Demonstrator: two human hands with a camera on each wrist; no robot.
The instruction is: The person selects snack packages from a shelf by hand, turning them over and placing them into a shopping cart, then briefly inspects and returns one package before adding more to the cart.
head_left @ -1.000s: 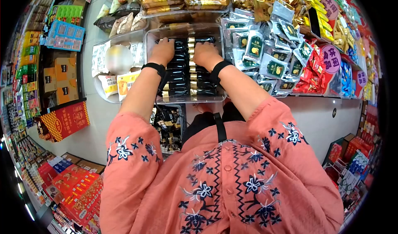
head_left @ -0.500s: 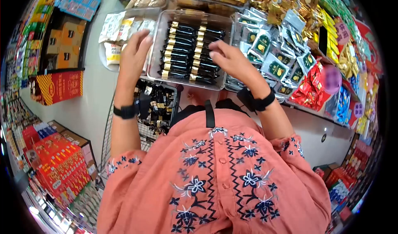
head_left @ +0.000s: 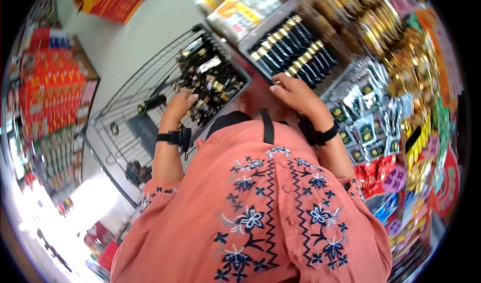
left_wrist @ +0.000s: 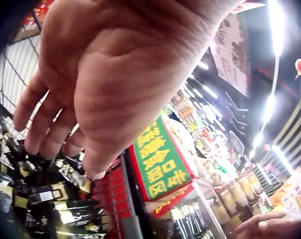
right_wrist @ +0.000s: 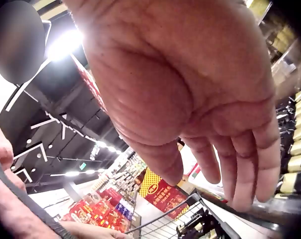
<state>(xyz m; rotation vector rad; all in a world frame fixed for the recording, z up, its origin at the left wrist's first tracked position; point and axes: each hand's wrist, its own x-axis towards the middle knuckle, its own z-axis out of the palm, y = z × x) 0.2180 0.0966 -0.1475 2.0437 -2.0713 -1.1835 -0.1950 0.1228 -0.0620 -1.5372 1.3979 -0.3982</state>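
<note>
- On floor (head_left: pixel 117 45), stands by cart (head_left: pixel 246 84) at left.
- Hangs left hand (head_left: pixel 179 105) loosely open, empty, over packets (head_left: pixel 213 77).
- Holds right hand (head_left: pixel 299 95) open, empty, beside far tray (head_left: pixel 246 46).

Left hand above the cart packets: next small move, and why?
Probably lower the left hand and grip some black packets: it looks open and empty beside the loose pile, while the clear bin holds similar packets in neat rows.

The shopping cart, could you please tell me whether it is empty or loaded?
Loaded: a jumbled heap of black-and-gold packets lies in the shopping cart, beside the left hand.
</note>
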